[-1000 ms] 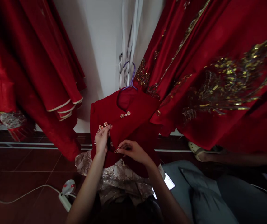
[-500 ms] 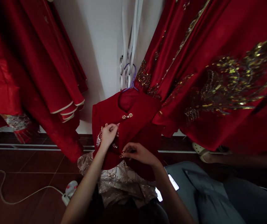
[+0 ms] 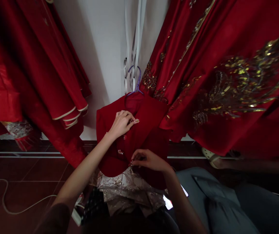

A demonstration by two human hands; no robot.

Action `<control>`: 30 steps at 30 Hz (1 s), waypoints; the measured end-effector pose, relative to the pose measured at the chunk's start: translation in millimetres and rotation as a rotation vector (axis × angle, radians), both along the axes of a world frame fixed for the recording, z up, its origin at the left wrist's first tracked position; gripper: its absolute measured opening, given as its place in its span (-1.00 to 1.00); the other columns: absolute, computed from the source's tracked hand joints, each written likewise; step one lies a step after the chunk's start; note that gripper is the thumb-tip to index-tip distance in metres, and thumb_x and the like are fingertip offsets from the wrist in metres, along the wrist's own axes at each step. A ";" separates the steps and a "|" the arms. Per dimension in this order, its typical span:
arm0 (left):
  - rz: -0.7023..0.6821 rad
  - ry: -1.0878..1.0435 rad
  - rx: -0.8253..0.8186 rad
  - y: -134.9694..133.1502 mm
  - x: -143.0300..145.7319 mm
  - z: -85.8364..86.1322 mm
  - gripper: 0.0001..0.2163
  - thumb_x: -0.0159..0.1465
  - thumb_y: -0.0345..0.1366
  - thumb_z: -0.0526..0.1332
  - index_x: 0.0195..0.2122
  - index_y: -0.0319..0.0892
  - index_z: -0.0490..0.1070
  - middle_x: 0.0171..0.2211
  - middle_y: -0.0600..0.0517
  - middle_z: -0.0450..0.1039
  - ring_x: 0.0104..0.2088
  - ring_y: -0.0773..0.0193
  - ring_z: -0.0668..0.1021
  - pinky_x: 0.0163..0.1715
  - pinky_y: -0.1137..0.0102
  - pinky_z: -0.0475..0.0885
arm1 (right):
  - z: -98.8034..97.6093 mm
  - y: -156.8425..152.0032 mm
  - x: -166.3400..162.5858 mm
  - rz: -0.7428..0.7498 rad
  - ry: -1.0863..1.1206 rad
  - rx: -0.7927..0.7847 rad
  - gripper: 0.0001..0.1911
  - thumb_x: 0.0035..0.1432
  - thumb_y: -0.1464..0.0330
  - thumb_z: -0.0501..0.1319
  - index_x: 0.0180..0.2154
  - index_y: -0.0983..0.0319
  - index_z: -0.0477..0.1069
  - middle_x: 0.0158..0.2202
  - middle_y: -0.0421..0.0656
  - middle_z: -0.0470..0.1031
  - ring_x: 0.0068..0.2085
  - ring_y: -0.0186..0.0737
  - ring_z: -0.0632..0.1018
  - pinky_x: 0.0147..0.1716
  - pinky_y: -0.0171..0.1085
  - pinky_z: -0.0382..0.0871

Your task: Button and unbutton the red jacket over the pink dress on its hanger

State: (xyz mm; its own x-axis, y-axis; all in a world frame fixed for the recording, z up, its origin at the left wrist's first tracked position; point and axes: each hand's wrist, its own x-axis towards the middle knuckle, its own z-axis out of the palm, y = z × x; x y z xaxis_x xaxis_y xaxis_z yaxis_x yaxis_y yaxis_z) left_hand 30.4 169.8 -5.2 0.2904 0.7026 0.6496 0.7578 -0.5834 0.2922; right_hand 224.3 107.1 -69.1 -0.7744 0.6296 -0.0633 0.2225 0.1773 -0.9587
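A red jacket [image 3: 151,130] hangs in front of me on a purple hanger [image 3: 138,85]. Across its chest, my left hand [image 3: 123,124] has its fingers closed at a beaded clasp [image 3: 137,121] near the neckline, covering part of it. Lower down, my right hand [image 3: 150,159] pinches a small beaded clasp [image 3: 130,163] at the front edge; its fingers partly hide it. Another beaded clasp [image 3: 120,152] lies on the jacket front between the hands. Below the hem, shiny pale crinkled fabric [image 3: 129,188] spreads over my lap.
Red garments [image 3: 56,81] hang on the left, and a red gown with gold sequins [image 3: 251,78] on the right. A person's leg in grey-blue trousers [image 3: 215,195] is close at right, near a lit phone [image 3: 168,202]. A white cable [image 3: 5,201] crosses the tiled floor.
My left hand has moved up and right from the jacket's middle front edge to the upper clasp. My right hand still pinches the lower clasp, shifted slightly right.
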 end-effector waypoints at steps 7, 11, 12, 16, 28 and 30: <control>-0.127 -0.151 -0.092 -0.2 -2.6 5.4 -0.92 0.22 -0.26 0.17 -0.36 -0.09 0.43 -0.37 0.02 0.48 -0.22 0.20 0.46 0.21 0.16 -0.02 | 19.2 8.5 3.5 -0.131 -0.008 0.192 -0.69 0.07 0.15 0.25 -0.20 0.21 0.45 -0.21 -0.11 0.51 -0.18 -0.22 0.51 -0.19 -0.23 0.40; -0.138 -0.241 -0.096 -3.0 -3.4 10.1 -0.91 0.20 -0.23 0.18 -0.37 -0.10 0.43 -0.43 0.02 0.46 -0.27 0.20 0.46 0.23 0.20 -0.07 | 51.8 39.4 -20.6 -0.572 0.295 0.414 -0.68 0.08 0.13 0.22 -0.21 0.20 0.41 -0.14 -0.07 0.47 -0.08 -0.19 0.49 -0.04 -0.18 0.38; -0.116 -0.277 -0.091 -3.4 -3.6 10.3 -0.90 0.19 -0.23 0.19 -0.36 -0.11 0.43 -0.43 0.01 0.45 -0.28 0.20 0.46 0.22 0.20 -0.07 | 60.7 48.5 -31.8 -0.673 0.383 0.437 -0.64 0.11 0.10 0.17 -0.16 0.20 0.39 -0.11 -0.05 0.46 -0.05 -0.18 0.48 0.00 -0.16 0.36; 0.149 -0.239 0.023 -1.1 -7.8 5.3 -0.77 0.20 -0.30 0.13 -0.13 -0.21 0.41 -0.48 -0.02 0.42 -0.33 0.14 0.47 0.16 0.17 -0.01 | 81.7 78.3 -78.4 -0.732 0.441 0.300 -0.35 0.21 -0.02 -0.07 0.15 0.29 0.14 0.16 0.05 0.26 0.19 -0.11 0.31 0.15 -0.06 0.21; 0.632 -0.182 0.203 0.8 -56.5 8.7 -0.50 0.09 -0.44 0.16 0.11 -0.13 0.26 0.01 -0.24 0.25 0.02 -0.13 0.33 -0.01 0.03 0.20 | 63.2 118.5 -5.2 -1.123 -0.281 0.696 -0.29 0.17 -0.06 -0.03 -0.10 0.50 0.35 -0.12 0.36 0.42 0.02 0.24 0.43 0.00 0.08 0.25; 0.610 -0.195 0.205 -0.2 -59.1 5.3 -0.52 0.11 -0.46 0.12 0.10 -0.11 0.28 0.03 -0.20 0.24 0.05 -0.07 0.33 0.03 0.08 0.22 | 69.3 127.7 15.0 -1.071 -0.390 0.669 -0.38 0.17 -0.04 0.00 -0.22 0.43 0.42 -0.26 0.28 0.49 -0.10 0.19 0.51 -0.09 0.04 0.32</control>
